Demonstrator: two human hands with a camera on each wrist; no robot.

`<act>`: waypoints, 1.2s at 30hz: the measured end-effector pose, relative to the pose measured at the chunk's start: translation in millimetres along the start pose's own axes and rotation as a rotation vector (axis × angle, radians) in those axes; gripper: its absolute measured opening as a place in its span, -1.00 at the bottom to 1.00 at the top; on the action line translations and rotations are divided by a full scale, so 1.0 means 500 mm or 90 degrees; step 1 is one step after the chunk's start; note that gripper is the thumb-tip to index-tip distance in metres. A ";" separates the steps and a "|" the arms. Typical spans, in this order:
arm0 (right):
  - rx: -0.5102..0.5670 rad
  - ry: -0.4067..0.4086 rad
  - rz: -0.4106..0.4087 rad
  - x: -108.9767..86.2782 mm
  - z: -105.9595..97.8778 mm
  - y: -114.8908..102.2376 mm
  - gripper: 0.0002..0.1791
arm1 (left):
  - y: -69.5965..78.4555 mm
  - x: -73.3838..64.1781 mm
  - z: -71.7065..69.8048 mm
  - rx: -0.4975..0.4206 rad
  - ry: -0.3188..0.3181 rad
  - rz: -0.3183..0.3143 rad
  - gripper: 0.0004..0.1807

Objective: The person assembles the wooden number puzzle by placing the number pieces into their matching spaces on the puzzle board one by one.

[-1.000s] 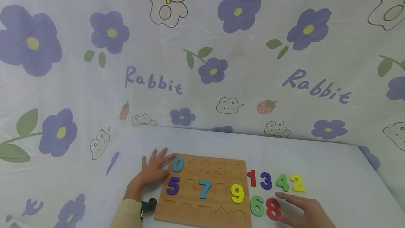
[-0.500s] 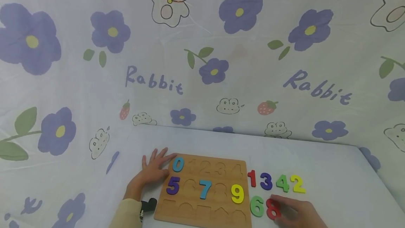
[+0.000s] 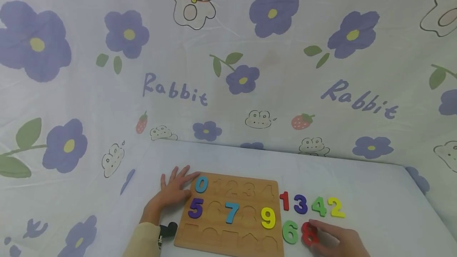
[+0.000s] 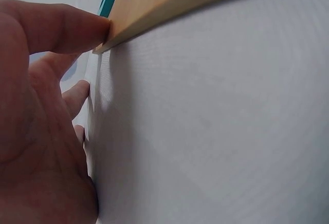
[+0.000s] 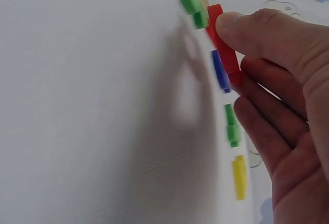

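My right hand (image 3: 344, 243) pinches a red number 8 (image 3: 310, 233) between thumb and fingers, to the right of the wooden number board (image 3: 238, 230). In the right wrist view this red 8 (image 5: 224, 47) is tipped up on edge, clear of the white surface, its shadow lying apart from it. At the board's upper left corner rests my left hand (image 3: 172, 192), fingers spread; its thumb (image 4: 77, 30) presses the board's side in the left wrist view. Seated on the board are a blue 0 (image 3: 201, 184), purple 5 (image 3: 195, 208), blue 7 (image 3: 231, 212) and yellow 9 (image 3: 268, 217).
Beside the board lie a red 1 (image 3: 285, 201), purple 3 (image 3: 300, 204), green 4 (image 3: 319, 207), yellow 2 (image 3: 336, 207) and green 6 (image 3: 290, 232). Several bare recesses mark the board. A patterned cloth (image 3: 228, 50) hangs behind the white table (image 3: 378, 193).
My right hand has moved left onto the red 8, closed its fingers on it and tilted it up slightly. The left hand stays at the board's corner.
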State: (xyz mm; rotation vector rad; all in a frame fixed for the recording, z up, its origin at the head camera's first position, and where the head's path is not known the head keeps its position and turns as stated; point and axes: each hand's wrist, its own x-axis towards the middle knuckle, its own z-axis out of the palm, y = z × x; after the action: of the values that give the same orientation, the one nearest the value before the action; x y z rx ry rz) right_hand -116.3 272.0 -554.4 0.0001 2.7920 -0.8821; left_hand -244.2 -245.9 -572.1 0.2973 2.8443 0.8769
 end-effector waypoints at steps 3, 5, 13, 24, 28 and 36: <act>0.003 0.010 0.011 -0.002 -0.010 -0.010 -0.23 | 0.001 0.001 -0.001 0.001 -0.002 -0.001 -0.19; 0.010 0.016 0.017 -0.003 -0.018 -0.021 -0.22 | -0.001 0.002 0.000 -0.001 0.000 0.003 -0.20; 0.022 0.052 -0.070 -0.011 -0.043 -0.086 -0.33 | -0.026 0.020 0.019 -0.015 0.021 0.016 -0.19; 0.045 0.089 -0.181 0.016 -0.021 -0.183 -0.42 | -0.004 0.007 0.001 -0.002 0.001 0.003 -0.20; 0.046 0.093 -0.208 0.031 -0.010 -0.212 -0.43 | -0.003 0.007 0.001 -0.011 -0.001 0.007 -0.20; 0.060 0.102 -0.239 0.054 0.019 -0.245 -0.43 | -0.008 0.004 0.009 -0.032 0.022 0.022 -0.20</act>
State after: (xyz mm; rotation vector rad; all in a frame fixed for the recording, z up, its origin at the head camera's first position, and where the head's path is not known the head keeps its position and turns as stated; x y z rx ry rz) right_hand -148.7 164.5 -497.8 -0.4723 2.9461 -1.1428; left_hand -245.7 -246.4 -578.3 0.3303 2.8512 0.9679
